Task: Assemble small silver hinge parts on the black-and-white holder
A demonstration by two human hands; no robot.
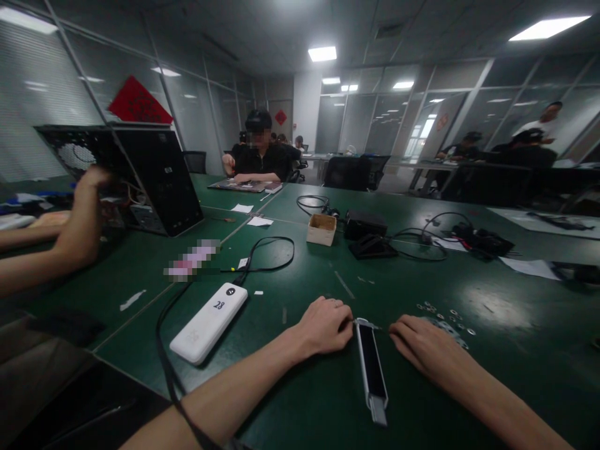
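Between my hands a slim bar-shaped tool (372, 362) lies on the green table, with a long black face, pale edges and a silver tab at its near end. A thin crosspiece spans its far end. My left hand (327, 324) rests on the table just left of that end, closed, with fingers curled by the crosspiece. My right hand (417, 340) lies to the right, fingers bent and pressed together, its fingertips close to the crosspiece's other side. Whatever either hand pinches is too small or hidden. Several metal washers (454, 312) are scattered beyond my right hand.
A white power bank (209, 323) with a black cable (164, 331) lies left, the cable crossing near my left forearm. Ahead are a small box (321, 229) and black devices (365, 225). A co-worker's arm (79, 231) reaches into a computer case (157, 181); another person (260, 153) sits opposite.
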